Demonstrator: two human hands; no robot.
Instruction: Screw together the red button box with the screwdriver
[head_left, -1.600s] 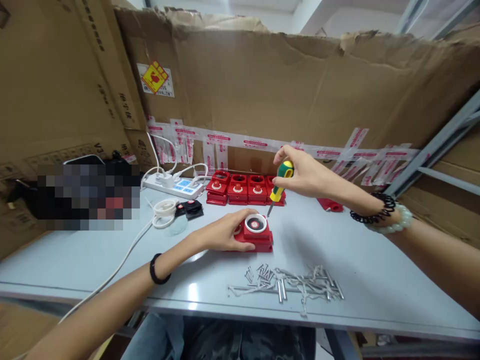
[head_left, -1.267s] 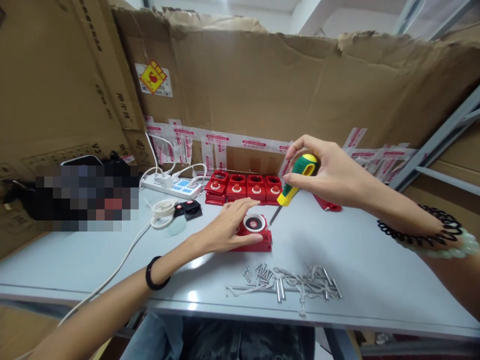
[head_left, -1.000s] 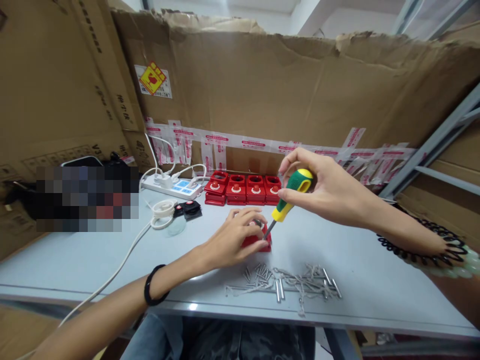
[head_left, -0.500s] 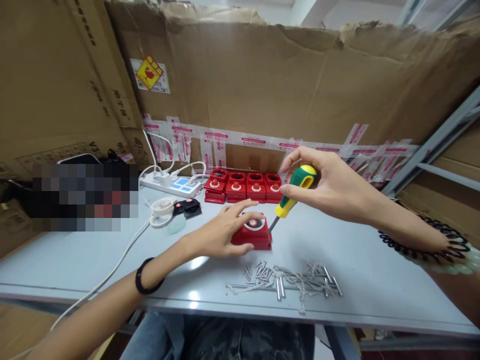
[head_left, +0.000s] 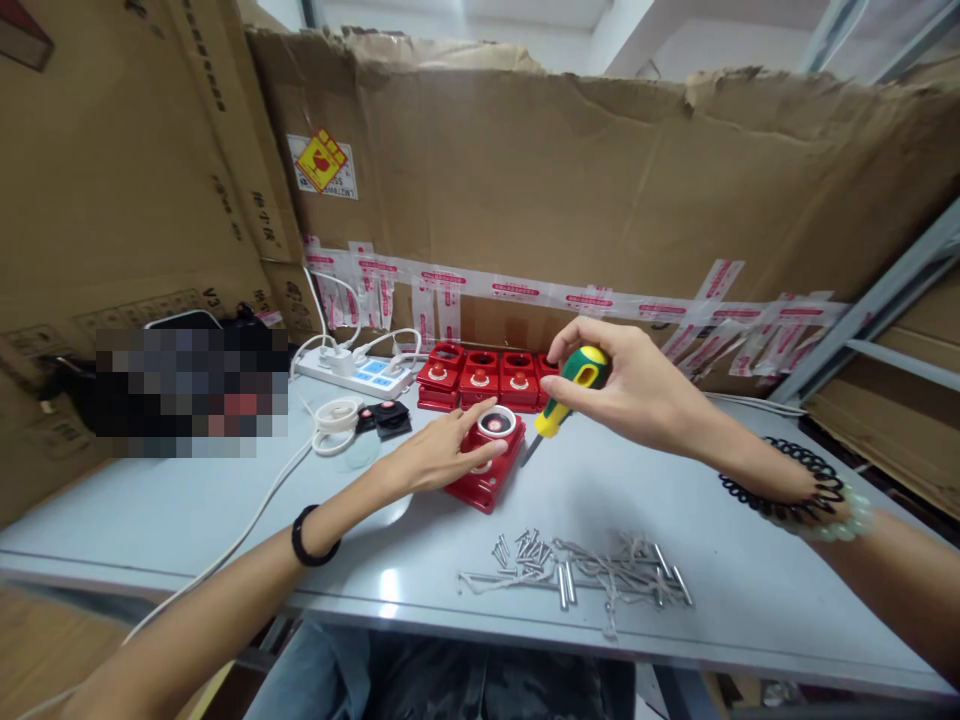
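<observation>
A red plastic housing (head_left: pixel 480 493) with a white ring (head_left: pixel 496 409) on top sits at an angle on the table. My left hand (head_left: pixel 439 450) holds it from the left, its index finger and thumb reaching over it and covering part of the top. In my right hand (head_left: pixel 637 375) is a screwdriver (head_left: pixel 555 413) with a green and yellow handle, gripped between thumb and fingers. Its shaft slants down to the housing's right edge; whether the tip touches cannot be made out. Loose screws (head_left: pixel 531 550) lie nearer me.
Several similar red units (head_left: pixel 480 388) stand in a row behind, left of which is a white power strip (head_left: pixel 352 372). White rings (head_left: pixel 335 415) and black pieces (head_left: pixel 391 418) lie on the left. Metal rods with string (head_left: pixel 568 583) lie near the front edge. Cardboard (head_left: pixel 525 180) walls the back.
The red housing has been turned on the table, its right end swinging away from me. The screwdriver, earlier with its tip at the housing's right corner, has shifted slightly left with my right hand.
</observation>
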